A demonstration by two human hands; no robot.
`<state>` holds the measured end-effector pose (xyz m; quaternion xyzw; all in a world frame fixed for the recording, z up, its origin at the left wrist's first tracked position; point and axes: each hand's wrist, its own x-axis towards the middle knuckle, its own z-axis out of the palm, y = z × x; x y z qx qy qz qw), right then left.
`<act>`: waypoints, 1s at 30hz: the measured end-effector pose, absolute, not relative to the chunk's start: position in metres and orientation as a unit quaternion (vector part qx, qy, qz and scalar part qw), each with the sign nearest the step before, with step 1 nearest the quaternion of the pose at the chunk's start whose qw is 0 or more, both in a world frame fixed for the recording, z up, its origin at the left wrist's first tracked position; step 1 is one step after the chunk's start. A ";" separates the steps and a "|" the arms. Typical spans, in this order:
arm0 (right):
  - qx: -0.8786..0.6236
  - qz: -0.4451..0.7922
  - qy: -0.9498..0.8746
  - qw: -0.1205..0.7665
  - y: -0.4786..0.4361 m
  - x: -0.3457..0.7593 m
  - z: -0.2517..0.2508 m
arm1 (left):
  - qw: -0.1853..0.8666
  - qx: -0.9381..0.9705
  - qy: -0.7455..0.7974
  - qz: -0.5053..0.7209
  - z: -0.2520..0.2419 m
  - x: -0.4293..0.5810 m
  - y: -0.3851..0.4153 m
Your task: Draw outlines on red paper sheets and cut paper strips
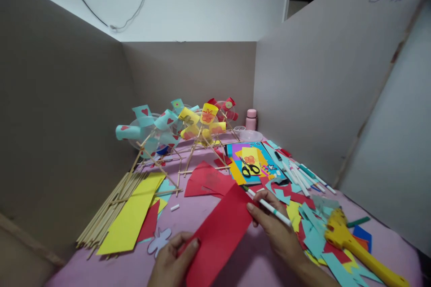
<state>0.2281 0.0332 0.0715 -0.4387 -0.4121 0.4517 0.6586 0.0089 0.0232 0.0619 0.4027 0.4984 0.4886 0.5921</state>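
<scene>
A long red paper strip (218,233) lies diagonally on the pink tabletop (215,208). My left hand (173,258) grips its lower left edge, thumb on top. My right hand (274,226) holds the strip's upper right corner and also carries a white marker pen (269,208) between its fingers, pointing up-left.
Yellow paper (129,215) over a bundle of wooden sticks (107,210) lies at left. Paper-and-stick wheel models (175,130) stand at the back. Black scissors (251,169) rest on coloured sheets; markers (303,177), paper scraps and a yellow glue gun (353,244) lie at right. Cardboard walls enclose the table.
</scene>
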 end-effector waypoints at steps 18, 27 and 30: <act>-0.518 0.374 -0.442 0.630 0.022 0.226 0.062 | 0.472 0.447 0.566 0.506 0.064 0.019 0.019; -0.540 0.360 -0.449 0.614 0.024 0.238 0.053 | 0.525 0.454 0.495 0.523 0.062 0.013 0.006; -0.567 0.321 -0.500 0.571 0.020 0.252 0.054 | 0.590 0.442 0.484 0.471 0.054 0.005 -0.005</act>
